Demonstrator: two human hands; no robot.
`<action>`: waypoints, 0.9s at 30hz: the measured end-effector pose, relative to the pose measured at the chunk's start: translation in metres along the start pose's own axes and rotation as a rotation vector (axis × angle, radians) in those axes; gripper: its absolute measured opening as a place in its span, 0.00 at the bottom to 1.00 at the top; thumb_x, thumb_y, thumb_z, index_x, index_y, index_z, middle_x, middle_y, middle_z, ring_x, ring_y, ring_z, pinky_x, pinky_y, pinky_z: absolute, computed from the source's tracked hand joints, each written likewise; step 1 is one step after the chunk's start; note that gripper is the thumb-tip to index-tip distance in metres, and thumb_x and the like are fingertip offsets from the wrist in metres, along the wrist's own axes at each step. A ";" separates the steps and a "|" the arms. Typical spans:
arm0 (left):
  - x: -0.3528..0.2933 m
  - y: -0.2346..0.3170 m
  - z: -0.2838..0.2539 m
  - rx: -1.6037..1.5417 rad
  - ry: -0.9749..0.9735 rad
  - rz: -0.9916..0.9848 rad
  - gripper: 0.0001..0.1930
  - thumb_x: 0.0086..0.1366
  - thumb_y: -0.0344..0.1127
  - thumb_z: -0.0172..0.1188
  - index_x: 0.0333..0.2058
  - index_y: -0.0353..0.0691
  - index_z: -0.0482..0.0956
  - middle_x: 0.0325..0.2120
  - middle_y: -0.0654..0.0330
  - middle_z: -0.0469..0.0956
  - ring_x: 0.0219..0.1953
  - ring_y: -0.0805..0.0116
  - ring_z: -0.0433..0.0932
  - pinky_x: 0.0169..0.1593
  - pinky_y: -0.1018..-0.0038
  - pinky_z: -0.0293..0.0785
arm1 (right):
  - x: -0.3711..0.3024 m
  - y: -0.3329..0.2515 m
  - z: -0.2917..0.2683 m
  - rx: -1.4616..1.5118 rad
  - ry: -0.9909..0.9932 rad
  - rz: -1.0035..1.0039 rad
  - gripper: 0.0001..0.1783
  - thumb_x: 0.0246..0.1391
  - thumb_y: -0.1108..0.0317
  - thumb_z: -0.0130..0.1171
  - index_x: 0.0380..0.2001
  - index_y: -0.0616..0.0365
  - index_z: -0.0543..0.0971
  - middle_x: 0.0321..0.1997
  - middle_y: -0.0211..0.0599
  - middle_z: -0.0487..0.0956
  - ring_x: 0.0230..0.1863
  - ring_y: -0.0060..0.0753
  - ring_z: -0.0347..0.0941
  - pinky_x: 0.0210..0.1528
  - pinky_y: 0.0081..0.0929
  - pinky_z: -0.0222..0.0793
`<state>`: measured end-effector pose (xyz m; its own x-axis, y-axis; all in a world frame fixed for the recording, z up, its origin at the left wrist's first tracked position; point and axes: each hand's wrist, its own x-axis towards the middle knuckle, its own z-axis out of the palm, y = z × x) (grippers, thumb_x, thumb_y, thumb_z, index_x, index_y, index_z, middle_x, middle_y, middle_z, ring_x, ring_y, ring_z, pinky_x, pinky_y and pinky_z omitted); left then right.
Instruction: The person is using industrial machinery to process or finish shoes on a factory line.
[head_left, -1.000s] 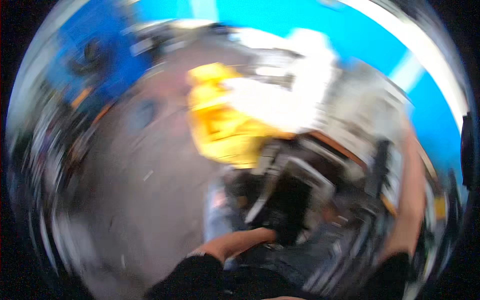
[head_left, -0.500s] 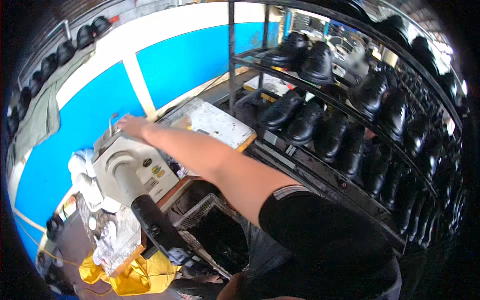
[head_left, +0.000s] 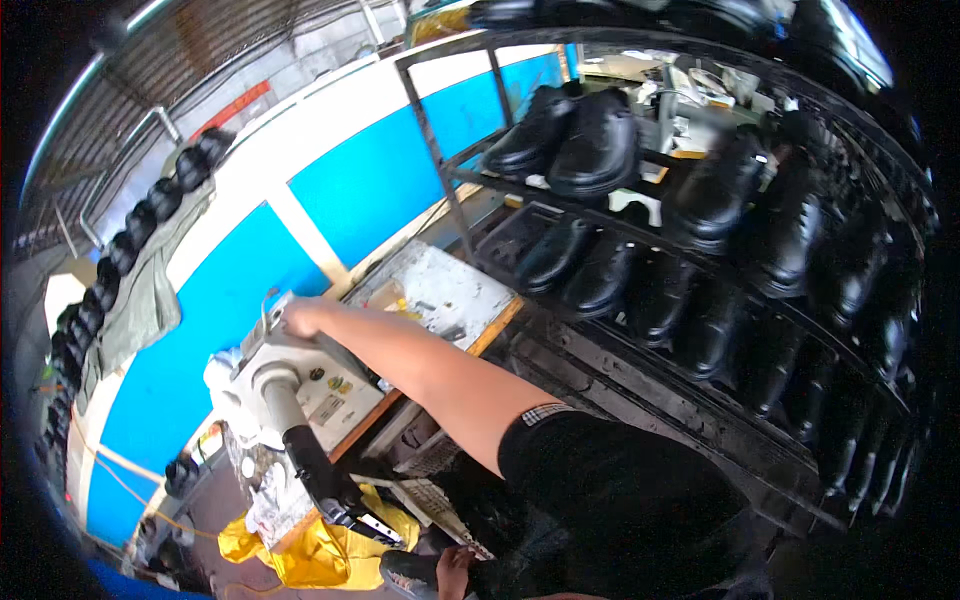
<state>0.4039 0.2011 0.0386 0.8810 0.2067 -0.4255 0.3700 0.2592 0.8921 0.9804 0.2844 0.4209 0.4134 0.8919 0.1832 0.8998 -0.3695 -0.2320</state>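
My right hand (head_left: pixel 303 316) is stretched out to the far edge of a pale grey machine (head_left: pixel 335 395), beside a bent metal hook (head_left: pixel 268 305). Its fingers look curled around something small and pale that I cannot make out. A grey pipe (head_left: pixel 284 402) rises from the machine and runs into a black tubular part (head_left: pixel 310 465). Low in the picture, my left hand (head_left: pixel 455 572) is near a grey, torn-looking piece of fabric (head_left: pixel 405 572); it is dim, and its grip does not show clearly.
A black metal rack (head_left: pixel 430 130) with rows of black shoes (head_left: pixel 597 145) stands on the right. A stained white worktable (head_left: pixel 450 285) adjoins the machine. Below are a plastic crate (head_left: pixel 425 495) and yellow sheeting (head_left: pixel 320 555). A blue-and-white wall (head_left: pixel 220 290) lies beyond; more dark shoes (head_left: pixel 140 222) line a ledge.
The view has swung, so the machine and rack sit differently in it. My right hand stays at the machine's far edge. My left hand shows more now.
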 end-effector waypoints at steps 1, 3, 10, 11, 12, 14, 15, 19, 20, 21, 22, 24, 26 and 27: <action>-0.033 -0.044 -0.027 0.014 0.161 0.056 0.14 0.72 0.37 0.58 0.53 0.40 0.75 0.34 0.54 0.80 0.36 0.64 0.79 0.39 0.65 0.76 | -0.009 -0.083 0.020 0.148 0.199 -0.051 0.18 0.55 0.55 0.61 0.44 0.51 0.84 0.51 0.42 0.81 0.51 0.58 0.79 0.54 0.53 0.73; -0.046 -0.067 -0.029 0.056 0.249 0.123 0.15 0.71 0.36 0.59 0.54 0.44 0.75 0.33 0.53 0.79 0.33 0.66 0.76 0.36 0.69 0.74 | -0.050 -0.125 -0.023 0.021 0.366 -0.101 0.17 0.54 0.55 0.61 0.43 0.52 0.84 0.49 0.44 0.81 0.50 0.56 0.78 0.52 0.52 0.72; -0.012 -0.071 -0.024 0.283 0.101 -0.056 0.12 0.71 0.35 0.59 0.50 0.39 0.76 0.30 0.56 0.78 0.32 0.65 0.75 0.36 0.67 0.74 | -0.211 -0.105 -0.300 -1.094 1.156 0.388 0.25 0.63 0.60 0.49 0.61 0.57 0.72 0.65 0.53 0.70 0.68 0.57 0.62 0.68 0.62 0.50; 0.003 -0.085 -0.042 0.375 0.117 -0.094 0.12 0.71 0.37 0.59 0.50 0.40 0.77 0.32 0.55 0.80 0.35 0.63 0.79 0.39 0.64 0.76 | -0.226 -0.105 -0.321 -1.190 1.091 0.522 0.27 0.64 0.60 0.48 0.64 0.58 0.70 0.69 0.54 0.67 0.71 0.59 0.59 0.69 0.64 0.48; 0.014 -0.091 -0.047 0.474 0.117 -0.127 0.13 0.72 0.38 0.59 0.50 0.40 0.77 0.35 0.55 0.82 0.39 0.61 0.82 0.43 0.60 0.78 | -0.230 -0.087 -0.343 -1.137 0.950 0.657 0.27 0.65 0.61 0.48 0.64 0.62 0.71 0.69 0.55 0.67 0.71 0.61 0.58 0.67 0.67 0.49; 0.008 -0.083 -0.032 0.451 0.106 -0.066 0.13 0.71 0.40 0.60 0.49 0.41 0.78 0.35 0.56 0.82 0.39 0.61 0.82 0.42 0.59 0.78 | -0.262 -0.077 -0.366 -0.867 0.462 0.707 0.21 0.63 0.61 0.53 0.56 0.54 0.80 0.62 0.43 0.77 0.67 0.58 0.65 0.58 0.67 0.62; 0.002 -0.075 -0.023 0.432 0.104 -0.002 0.13 0.70 0.42 0.61 0.48 0.42 0.79 0.35 0.56 0.82 0.39 0.60 0.82 0.42 0.58 0.78 | -0.263 -0.059 -0.362 -0.913 0.534 0.771 0.19 0.62 0.60 0.56 0.54 0.50 0.82 0.57 0.35 0.80 0.62 0.50 0.70 0.53 0.61 0.66; -0.002 -0.079 -0.029 0.490 0.114 0.013 0.14 0.70 0.44 0.62 0.46 0.41 0.79 0.37 0.56 0.82 0.39 0.60 0.82 0.42 0.59 0.77 | -0.272 -0.047 -0.363 -0.966 0.690 0.643 0.17 0.61 0.60 0.56 0.51 0.48 0.83 0.61 0.39 0.77 0.61 0.45 0.69 0.52 0.47 0.65; -0.007 -0.074 -0.023 0.455 0.138 0.000 0.14 0.70 0.43 0.62 0.47 0.40 0.79 0.36 0.56 0.82 0.39 0.61 0.82 0.42 0.60 0.77 | -0.273 -0.042 -0.362 -1.058 0.772 0.636 0.18 0.61 0.60 0.55 0.51 0.48 0.83 0.63 0.42 0.75 0.61 0.45 0.68 0.54 0.45 0.64; -0.011 -0.069 -0.019 0.422 0.164 -0.014 0.13 0.70 0.42 0.62 0.47 0.40 0.79 0.36 0.56 0.82 0.38 0.62 0.81 0.42 0.62 0.77 | -0.274 -0.044 -0.365 -1.081 0.745 0.710 0.20 0.62 0.58 0.53 0.54 0.49 0.82 0.67 0.44 0.71 0.64 0.47 0.66 0.60 0.49 0.60; -0.012 -0.066 -0.015 0.421 0.162 -0.021 0.13 0.70 0.42 0.62 0.47 0.40 0.79 0.36 0.56 0.82 0.38 0.62 0.81 0.42 0.62 0.77 | -0.278 -0.044 -0.366 -1.097 0.699 0.817 0.22 0.63 0.57 0.51 0.56 0.50 0.81 0.65 0.47 0.73 0.64 0.52 0.66 0.61 0.56 0.59; -0.022 -0.056 -0.006 0.401 0.142 0.110 0.13 0.70 0.39 0.61 0.47 0.38 0.79 0.34 0.55 0.82 0.37 0.64 0.81 0.41 0.64 0.76 | -0.278 -0.040 -0.371 -0.953 0.552 0.860 0.24 0.64 0.55 0.49 0.58 0.51 0.80 0.62 0.47 0.75 0.63 0.59 0.68 0.62 0.65 0.57; -0.045 -0.016 0.016 0.554 0.130 0.111 0.13 0.69 0.39 0.61 0.47 0.38 0.79 0.34 0.54 0.83 0.38 0.65 0.81 0.42 0.65 0.77 | -0.277 -0.037 -0.365 -0.869 0.519 0.869 0.28 0.62 0.56 0.55 0.63 0.56 0.74 0.69 0.47 0.70 0.69 0.59 0.62 0.65 0.65 0.53; -0.053 0.001 0.024 0.716 0.113 0.129 0.13 0.69 0.39 0.61 0.47 0.37 0.79 0.35 0.54 0.83 0.39 0.65 0.81 0.42 0.65 0.77 | -0.279 -0.033 -0.362 -0.919 0.576 0.810 0.28 0.62 0.57 0.55 0.63 0.56 0.75 0.68 0.47 0.71 0.70 0.58 0.62 0.65 0.65 0.53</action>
<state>0.3649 0.1680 0.0653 0.9093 0.2997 -0.2887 0.4010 -0.4452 0.8006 0.8863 -0.0466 0.7232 0.6623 0.1912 0.7244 0.0511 -0.9762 0.2109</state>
